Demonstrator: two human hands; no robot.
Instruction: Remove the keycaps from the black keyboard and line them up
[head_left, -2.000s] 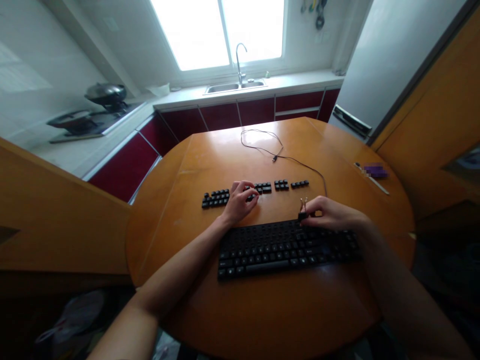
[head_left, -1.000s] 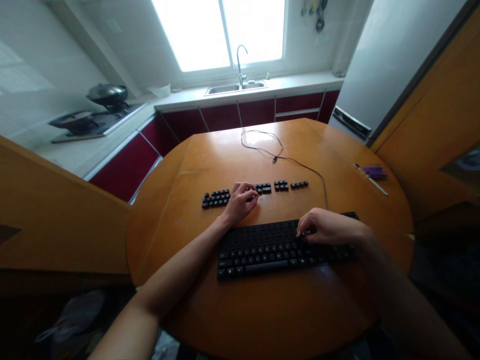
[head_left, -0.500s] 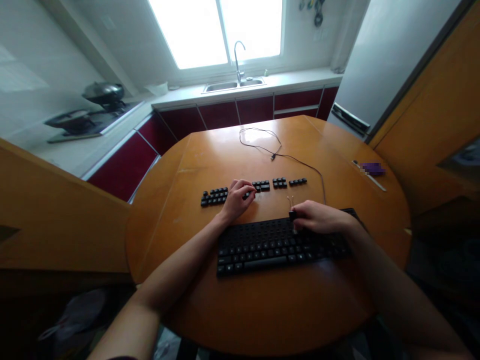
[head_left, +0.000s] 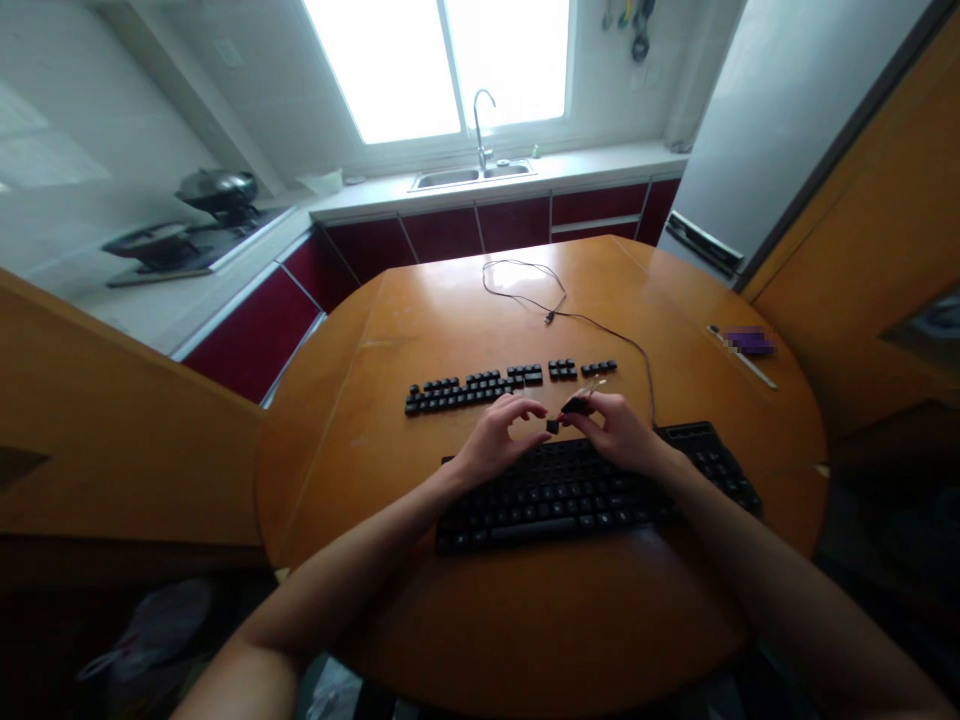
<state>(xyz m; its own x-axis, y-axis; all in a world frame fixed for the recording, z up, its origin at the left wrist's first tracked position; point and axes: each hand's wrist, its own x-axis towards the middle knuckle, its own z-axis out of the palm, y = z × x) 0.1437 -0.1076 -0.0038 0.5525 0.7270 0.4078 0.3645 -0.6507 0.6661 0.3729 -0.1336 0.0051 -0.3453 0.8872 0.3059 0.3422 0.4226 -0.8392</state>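
My right hand [head_left: 616, 430] grips a keycap puller [head_left: 575, 405] with a black handle and thin wire loops. A single black keycap [head_left: 553, 426] is at the puller's lower left end, above the keyboard. My left hand [head_left: 501, 438] reaches toward this keycap with thumb and forefinger apart; whether the thumb touches it I cannot tell. Beneath both hands lies the black keyboard [head_left: 525, 535], its upper rows without caps and its lower rows still fitted. Removed keycaps [head_left: 457, 395] stand in rows behind it on the wooden table [head_left: 405, 320].
A thin cable [head_left: 600, 325] runs from the keyboard to a loop at the table's far side. On the right lie a white stick-like tool [head_left: 754, 372] and a blurred purple item [head_left: 750, 341]. A sink counter [head_left: 375, 195] stands beyond.
My right hand has lifted the puller off the keyboard and tilted it leftward, with a keycap at its end. My left hand has moved right and down from the keycap rows toward it.
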